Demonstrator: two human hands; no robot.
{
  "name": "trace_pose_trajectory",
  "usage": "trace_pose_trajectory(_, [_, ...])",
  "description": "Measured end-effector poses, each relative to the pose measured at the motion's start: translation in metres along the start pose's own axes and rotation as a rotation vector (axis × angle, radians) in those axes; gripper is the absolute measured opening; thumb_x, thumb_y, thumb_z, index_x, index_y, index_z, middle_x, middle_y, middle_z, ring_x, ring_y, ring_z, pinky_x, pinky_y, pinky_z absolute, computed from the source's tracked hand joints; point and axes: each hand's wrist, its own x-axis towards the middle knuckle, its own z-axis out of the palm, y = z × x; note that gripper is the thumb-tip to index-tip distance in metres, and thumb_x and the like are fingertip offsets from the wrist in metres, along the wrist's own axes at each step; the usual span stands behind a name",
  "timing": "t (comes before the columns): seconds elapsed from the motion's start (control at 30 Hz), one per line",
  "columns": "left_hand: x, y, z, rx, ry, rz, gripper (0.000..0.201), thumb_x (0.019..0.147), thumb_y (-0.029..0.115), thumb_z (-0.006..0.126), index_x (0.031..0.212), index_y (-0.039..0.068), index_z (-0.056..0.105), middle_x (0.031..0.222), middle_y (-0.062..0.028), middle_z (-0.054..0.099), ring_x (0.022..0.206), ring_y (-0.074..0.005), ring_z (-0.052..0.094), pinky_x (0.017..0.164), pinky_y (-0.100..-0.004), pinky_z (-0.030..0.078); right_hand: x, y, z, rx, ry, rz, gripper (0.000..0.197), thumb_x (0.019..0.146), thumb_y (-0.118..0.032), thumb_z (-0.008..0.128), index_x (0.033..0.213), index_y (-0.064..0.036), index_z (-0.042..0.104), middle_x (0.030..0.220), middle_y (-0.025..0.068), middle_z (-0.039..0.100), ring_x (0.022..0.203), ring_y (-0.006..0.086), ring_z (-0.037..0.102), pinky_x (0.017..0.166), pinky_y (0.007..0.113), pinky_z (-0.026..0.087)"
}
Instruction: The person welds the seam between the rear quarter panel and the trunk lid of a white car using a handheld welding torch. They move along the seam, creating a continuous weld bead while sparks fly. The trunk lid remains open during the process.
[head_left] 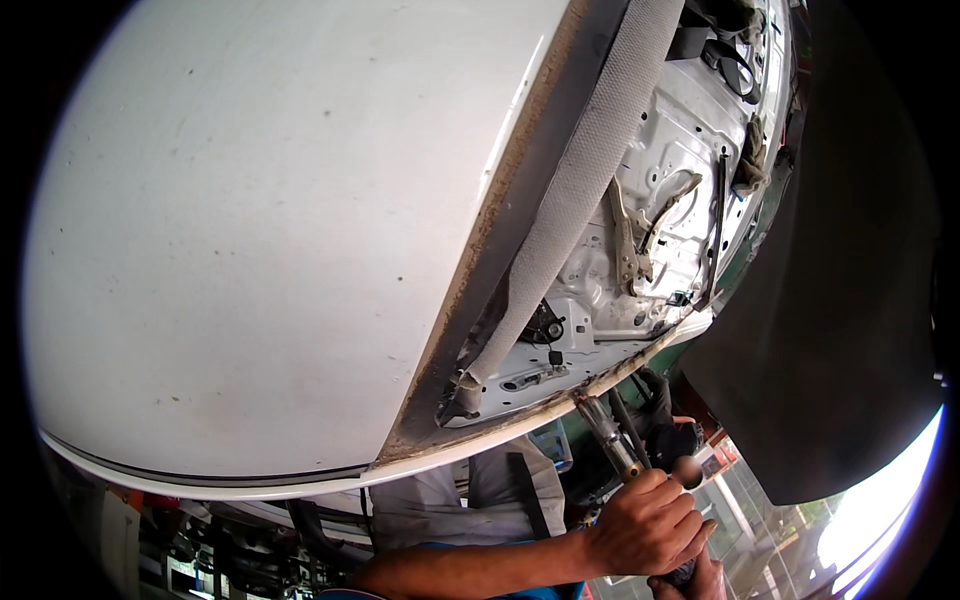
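My left hand [645,525] is wrapped around a hand tool with a shiny metal barrel [608,433], its bare forearm coming in from the lower left. The barrel slants up to the left, and its tip meets the worn, brownish edge [610,378] of a window opening in a white car body. Just below, my right hand [700,580] closes on the tool's dark lower end, partly cut off by the picture's bottom. The exact kind of tool cannot be made out. Bare white sheet metal [590,270] with holes and brackets shows inside the opening.
The white car roof [250,230] fills the left. Grey fabric trim [590,150] hangs along the opening. A large dark panel [820,300] rises on the right. Another person [672,440] is partly visible behind the tool. Dark machinery parts [250,540] lie at lower left.
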Motion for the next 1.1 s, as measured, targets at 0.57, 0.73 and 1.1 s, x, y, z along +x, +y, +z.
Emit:
trace_pose_trajectory(0.57, [0.001,0.007,0.010,0.028,-0.060,0.074,0.029,0.086,0.022,0.069,0.064,0.009,0.055,0.065,-0.0034,0.048,0.064,-0.0208,0.052,0.072,-0.0357,0.045,-0.011,0.042,0.002,0.118,0.009,-0.015,0.084,0.088,-0.006,0.073,0.153,0.0090,0.021,0.071,0.0037,0.058,0.062,0.0096,0.052,0.057,0.029,0.047])
trace_pose_trajectory(0.73, [-0.003,0.004,0.019,0.025,-0.079,0.028,0.030,0.087,0.022,0.069,0.064,0.009,0.054,0.066,-0.0041,0.049,0.064,-0.0216,0.052,0.071,-0.0366,0.045,-0.001,0.041,-0.004,0.072,0.010,-0.113,0.075,0.087,-0.007,0.075,0.147,0.0092,0.032,0.068,0.0077,0.060,0.059,0.0141,0.056,0.055,0.031,0.048])
trace_pose_trajectory(1.1, [0.004,0.002,0.024,0.122,-0.121,0.007,0.034,0.087,0.024,0.072,0.063,0.010,0.052,0.063,-0.0040,0.046,0.064,-0.0214,0.050,0.063,-0.0359,0.039,0.020,0.026,-0.028,0.085,-0.083,-0.039,0.060,0.086,-0.010,0.076,0.134,0.0088,0.044,0.069,0.0120,0.064,0.058,0.0182,0.062,0.055,0.034,0.049])
